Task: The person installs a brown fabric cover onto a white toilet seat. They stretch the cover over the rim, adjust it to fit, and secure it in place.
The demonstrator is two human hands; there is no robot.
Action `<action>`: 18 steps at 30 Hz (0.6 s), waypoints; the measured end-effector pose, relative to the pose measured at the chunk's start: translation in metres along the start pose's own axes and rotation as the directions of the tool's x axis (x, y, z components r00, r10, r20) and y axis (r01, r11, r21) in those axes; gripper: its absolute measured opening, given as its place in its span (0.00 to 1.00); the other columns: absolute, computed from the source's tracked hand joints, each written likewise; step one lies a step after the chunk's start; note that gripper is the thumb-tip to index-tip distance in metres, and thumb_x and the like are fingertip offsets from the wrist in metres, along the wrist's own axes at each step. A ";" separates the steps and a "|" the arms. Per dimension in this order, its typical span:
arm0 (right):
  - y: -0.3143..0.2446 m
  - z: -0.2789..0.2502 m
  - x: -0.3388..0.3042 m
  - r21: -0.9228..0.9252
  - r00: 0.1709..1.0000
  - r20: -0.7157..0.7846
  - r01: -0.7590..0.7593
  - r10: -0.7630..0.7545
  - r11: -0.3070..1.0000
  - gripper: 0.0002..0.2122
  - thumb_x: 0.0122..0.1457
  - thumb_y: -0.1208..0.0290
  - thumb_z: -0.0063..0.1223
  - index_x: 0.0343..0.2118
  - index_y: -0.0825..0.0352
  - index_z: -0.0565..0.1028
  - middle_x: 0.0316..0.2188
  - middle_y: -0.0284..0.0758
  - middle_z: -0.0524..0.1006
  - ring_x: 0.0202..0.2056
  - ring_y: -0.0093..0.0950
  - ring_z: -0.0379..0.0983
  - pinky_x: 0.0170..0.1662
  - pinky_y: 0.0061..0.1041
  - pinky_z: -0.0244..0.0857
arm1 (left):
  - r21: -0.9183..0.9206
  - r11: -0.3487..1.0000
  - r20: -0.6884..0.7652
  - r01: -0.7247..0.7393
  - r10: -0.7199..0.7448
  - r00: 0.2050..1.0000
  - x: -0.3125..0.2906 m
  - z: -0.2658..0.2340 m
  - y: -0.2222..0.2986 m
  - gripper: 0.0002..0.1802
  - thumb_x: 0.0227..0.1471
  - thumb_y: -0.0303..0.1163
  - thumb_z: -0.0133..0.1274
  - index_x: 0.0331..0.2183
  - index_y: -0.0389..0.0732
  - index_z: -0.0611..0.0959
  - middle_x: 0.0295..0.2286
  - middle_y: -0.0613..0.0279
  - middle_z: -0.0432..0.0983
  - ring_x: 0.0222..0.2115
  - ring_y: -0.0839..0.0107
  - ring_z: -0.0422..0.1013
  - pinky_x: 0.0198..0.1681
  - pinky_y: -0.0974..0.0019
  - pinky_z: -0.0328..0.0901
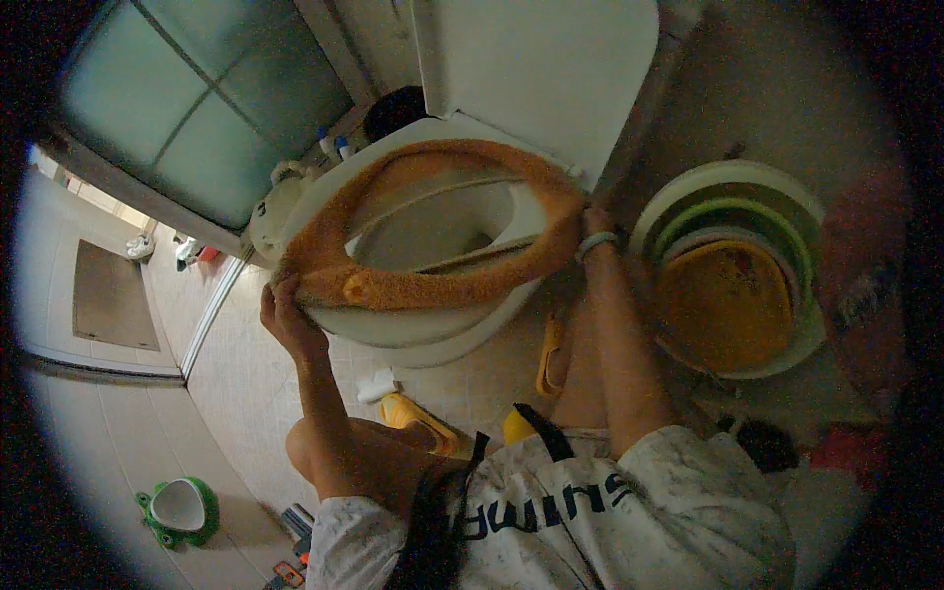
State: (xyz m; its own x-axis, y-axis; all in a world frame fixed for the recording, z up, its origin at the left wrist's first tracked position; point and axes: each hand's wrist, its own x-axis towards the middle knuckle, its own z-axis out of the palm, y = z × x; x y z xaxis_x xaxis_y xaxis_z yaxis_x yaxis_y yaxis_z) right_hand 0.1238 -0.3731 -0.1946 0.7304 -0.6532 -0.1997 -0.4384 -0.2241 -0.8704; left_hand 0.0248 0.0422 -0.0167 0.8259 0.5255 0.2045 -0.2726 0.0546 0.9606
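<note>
Left, green child's urinal (204,533). My left hand (288,317), fingers curled, grips orange plush toilet-seat cover (423,288) over toilet (393,329); right hand (596,224) grips other end, fingers mostly hidden. Farther right, white basin (736,173) holding green basin (733,208), orange basin (723,300) innermost.

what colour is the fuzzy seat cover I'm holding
Orange-brown; the fuzzy ring-shaped seat cover shows best in the head view.

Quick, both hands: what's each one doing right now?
Left hand: closed, gripping the near-left edge of the orange fuzzy toilet seat cover.
Right hand: closed at the cover's right edge, apparently holding it; fingers mostly hidden.
</note>
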 end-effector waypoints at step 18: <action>-0.010 0.006 -0.040 0.849 0.938 0.343 -0.331 0.046 0.411 0.13 0.52 0.65 0.43 0.37 0.67 0.70 0.36 0.40 0.72 0.38 0.35 0.68 0.43 0.37 0.62 | -0.244 0.969 -0.146 -0.023 -0.014 0.989 0.032 0.067 0.061 0.11 0.39 0.29 0.51 0.29 0.33 0.77 0.28 0.59 0.72 0.29 0.67 0.69 0.33 0.68 0.65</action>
State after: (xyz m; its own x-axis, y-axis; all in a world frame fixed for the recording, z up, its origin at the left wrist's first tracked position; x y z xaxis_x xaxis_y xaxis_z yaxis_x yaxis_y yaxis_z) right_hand 0.1020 -0.3406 -0.1804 0.8446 -0.3753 -0.3818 0.0232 0.7381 -0.6743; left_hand 0.0672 0.0053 0.0609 0.7483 0.6433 0.1616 -0.4037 0.2484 0.8805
